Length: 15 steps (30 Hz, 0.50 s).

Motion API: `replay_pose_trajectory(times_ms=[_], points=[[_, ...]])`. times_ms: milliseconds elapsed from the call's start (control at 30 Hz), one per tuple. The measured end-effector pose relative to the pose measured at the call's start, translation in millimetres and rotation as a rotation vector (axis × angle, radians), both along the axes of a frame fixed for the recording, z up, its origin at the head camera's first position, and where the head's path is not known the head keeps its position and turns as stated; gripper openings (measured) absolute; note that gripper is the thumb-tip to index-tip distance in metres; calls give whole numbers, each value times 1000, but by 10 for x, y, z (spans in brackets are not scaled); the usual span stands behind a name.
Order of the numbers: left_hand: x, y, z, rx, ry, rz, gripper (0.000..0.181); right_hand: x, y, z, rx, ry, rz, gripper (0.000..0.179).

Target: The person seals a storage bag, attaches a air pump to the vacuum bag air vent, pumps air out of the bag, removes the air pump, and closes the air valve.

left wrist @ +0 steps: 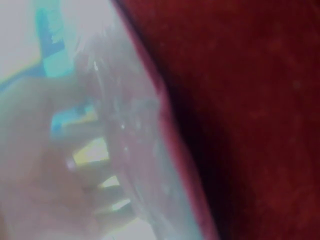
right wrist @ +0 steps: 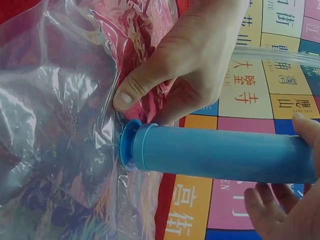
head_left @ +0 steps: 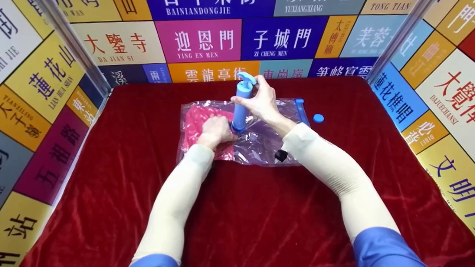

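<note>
A clear plastic vacuum storage bag (head_left: 267,148) lies flat, with pink folded material (head_left: 195,120) in its left part. A blue hand pump (head_left: 241,105) stands nearly upright, its base on the bag's valve (right wrist: 129,145). My right hand (head_left: 263,100) grips the pump's upper end, thumb on the barrel and fingers by the handle (head_left: 245,78). Low beside the pump's base, my left hand (head_left: 216,129) pinches the bag around the valve, thumb and forefinger on either side in the right wrist view. The left wrist view is hazy and shows blurred fingers (left wrist: 75,150) beside the plastic.
A round blue cap (head_left: 318,118) lies on the dark red cloth (head_left: 259,215), right of the bag. Along the bag's right edge runs a blue zip strip (head_left: 300,107). Colourful sign-covered walls (head_left: 200,40) stand behind and at both sides, with metal posts at the corners.
</note>
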State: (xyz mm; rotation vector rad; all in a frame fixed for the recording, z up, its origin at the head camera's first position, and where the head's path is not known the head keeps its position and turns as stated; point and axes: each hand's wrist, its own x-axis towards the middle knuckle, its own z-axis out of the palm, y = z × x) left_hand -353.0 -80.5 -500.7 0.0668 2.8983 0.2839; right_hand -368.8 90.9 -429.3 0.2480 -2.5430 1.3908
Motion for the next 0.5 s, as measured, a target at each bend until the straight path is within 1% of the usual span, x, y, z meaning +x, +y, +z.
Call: replay_pose_trajectory(times_ms=[67,200,333,500], points=[[0,1,5,-4,-2,0,70,-1,-2,1,-18,4,1,66],[1,2,10,-14,0,-2,71,-7,-10,11,-65,6,27,61],[7,-1,10,-4,0,-5,69,-12,-19,41,-102,0,43,61],[21,-3,7,8,2,-4,65,-15,-14,80,-135,-10,34,64]])
